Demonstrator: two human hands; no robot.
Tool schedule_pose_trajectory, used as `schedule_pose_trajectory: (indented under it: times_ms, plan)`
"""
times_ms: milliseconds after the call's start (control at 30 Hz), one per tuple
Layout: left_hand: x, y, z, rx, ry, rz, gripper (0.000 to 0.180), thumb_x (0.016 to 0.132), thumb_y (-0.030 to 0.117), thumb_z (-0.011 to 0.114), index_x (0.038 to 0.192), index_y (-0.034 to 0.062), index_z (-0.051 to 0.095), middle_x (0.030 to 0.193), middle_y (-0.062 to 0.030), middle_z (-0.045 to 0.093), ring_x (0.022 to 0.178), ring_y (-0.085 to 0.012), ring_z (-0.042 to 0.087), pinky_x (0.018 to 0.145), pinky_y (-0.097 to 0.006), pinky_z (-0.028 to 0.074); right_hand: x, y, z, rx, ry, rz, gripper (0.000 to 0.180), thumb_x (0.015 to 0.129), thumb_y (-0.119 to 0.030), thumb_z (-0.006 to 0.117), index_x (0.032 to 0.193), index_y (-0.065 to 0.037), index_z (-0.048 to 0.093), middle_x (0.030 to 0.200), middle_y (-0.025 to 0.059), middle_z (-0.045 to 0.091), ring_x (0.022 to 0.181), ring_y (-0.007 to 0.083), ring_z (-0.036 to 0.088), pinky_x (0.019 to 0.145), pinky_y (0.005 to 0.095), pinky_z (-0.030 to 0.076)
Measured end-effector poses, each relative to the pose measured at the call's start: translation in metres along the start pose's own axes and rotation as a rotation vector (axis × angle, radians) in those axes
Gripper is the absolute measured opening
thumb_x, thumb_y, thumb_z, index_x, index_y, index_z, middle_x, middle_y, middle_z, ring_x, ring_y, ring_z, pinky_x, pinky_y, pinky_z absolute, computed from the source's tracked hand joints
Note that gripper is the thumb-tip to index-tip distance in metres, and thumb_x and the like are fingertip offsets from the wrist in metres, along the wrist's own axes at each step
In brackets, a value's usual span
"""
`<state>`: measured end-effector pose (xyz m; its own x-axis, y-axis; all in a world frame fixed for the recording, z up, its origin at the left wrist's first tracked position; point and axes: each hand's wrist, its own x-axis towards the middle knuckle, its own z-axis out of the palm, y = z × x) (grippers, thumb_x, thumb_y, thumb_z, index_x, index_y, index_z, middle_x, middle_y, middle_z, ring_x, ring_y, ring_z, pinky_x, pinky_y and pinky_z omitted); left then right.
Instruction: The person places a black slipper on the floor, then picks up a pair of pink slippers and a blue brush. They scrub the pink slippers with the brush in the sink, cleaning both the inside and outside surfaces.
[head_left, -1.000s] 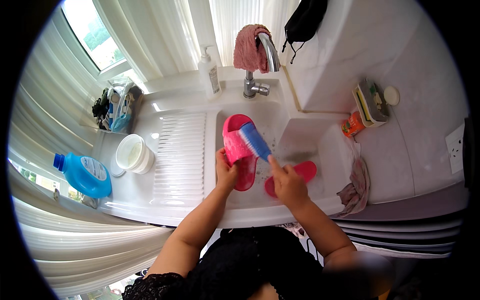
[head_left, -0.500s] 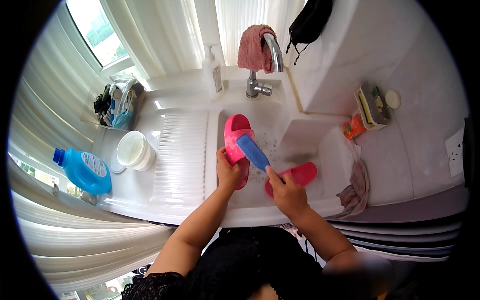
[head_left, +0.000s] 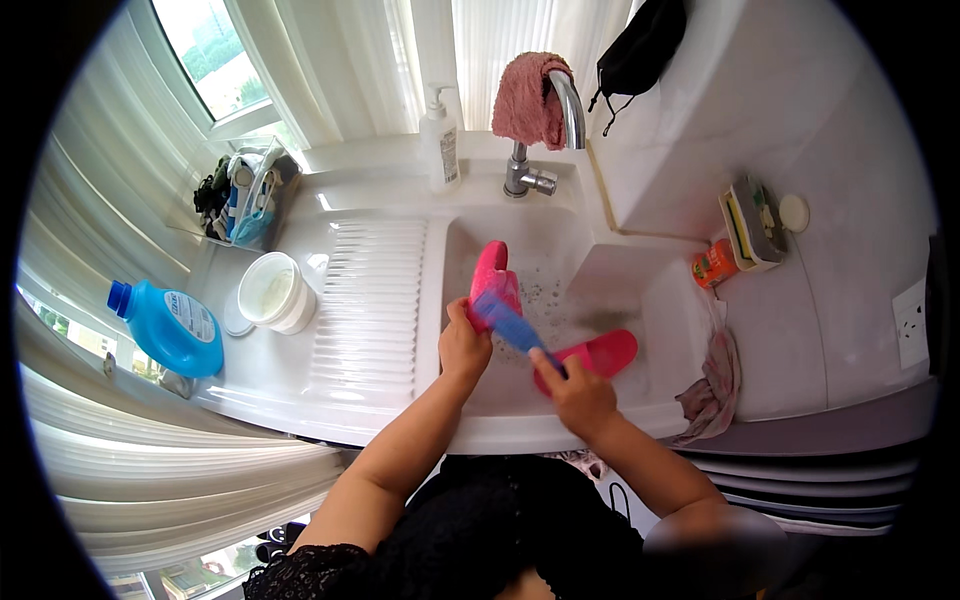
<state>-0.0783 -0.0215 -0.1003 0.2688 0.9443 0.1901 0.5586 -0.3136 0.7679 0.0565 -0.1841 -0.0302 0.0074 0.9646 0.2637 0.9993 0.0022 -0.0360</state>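
Two closed grips: left hand on a pink slide slipper, over the sink basin's left side; right hand on a blue brush. Suds could make the slipper slip.

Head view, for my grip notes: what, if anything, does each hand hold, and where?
Left hand: a pink slipper, by its left side. Right hand: a blue brush, by its handle.

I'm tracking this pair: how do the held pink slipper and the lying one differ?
The held slipper is in the left hand; the lying slipper rests in the sink. The held slipper points mostly up the picture; the lying slipper slants across it. The blue brush head is at the held slipper, not the lying slipper. Both are pink.
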Motion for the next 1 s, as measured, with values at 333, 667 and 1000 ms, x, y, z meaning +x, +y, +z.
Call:
schedule_pose_trajectory:
  times_ms: [333, 667, 1000]
  plan:
    - [0.0, -0.005, 0.005, 0.072, -0.051, 0.011, 0.051, 0.077, 0.007, 0.065, 0.118, 0.0061, 0.035, 0.089, -0.0236, 0.064, 0.08, -0.046, 0.06, 0.066, -0.052, 0.047, 0.014, 0.001, -0.006, 0.037, 0.104, 0.065, 0.049, 0.083, -0.009, 0.053, 0.129, -0.024, 0.055, 0.081, 0.0091, 0.051, 0.052, 0.0279, 0.056, 0.047, 0.0398, 0.049]
    - [-0.003, 0.009, -0.006, 0.039, 0.079, 0.304, 0.043, 0.076, 0.0, 0.058, 0.116, 0.01, 0.044, 0.107, -0.0139, 0.064, 0.085, -0.0368, 0.063, 0.067, -0.045, 0.05, 0.022, 0.02, -0.042, 0.22, 0.23, 0.119, 0.046, 0.082, -0.008, 0.057, 0.126, -0.022, 0.058, 0.075, 0.0092, 0.051, 0.051, 0.0297, 0.053, 0.047, 0.0403, 0.047]
    - [0.002, 0.023, -0.01, 0.046, 0.164, 0.63, 0.038, 0.072, -0.007, 0.057, 0.106, 0.0083, 0.047, 0.118, -0.0092, 0.062, 0.095, -0.0313, 0.064, 0.072, -0.039, 0.053, 0.02, 0.072, -0.084, 0.339, 0.142, 0.184, 0.044, 0.084, -0.013, 0.057, 0.126, -0.025, 0.058, 0.073, 0.0093, 0.054, 0.061, 0.0307, 0.058, 0.056, 0.0413, 0.049]
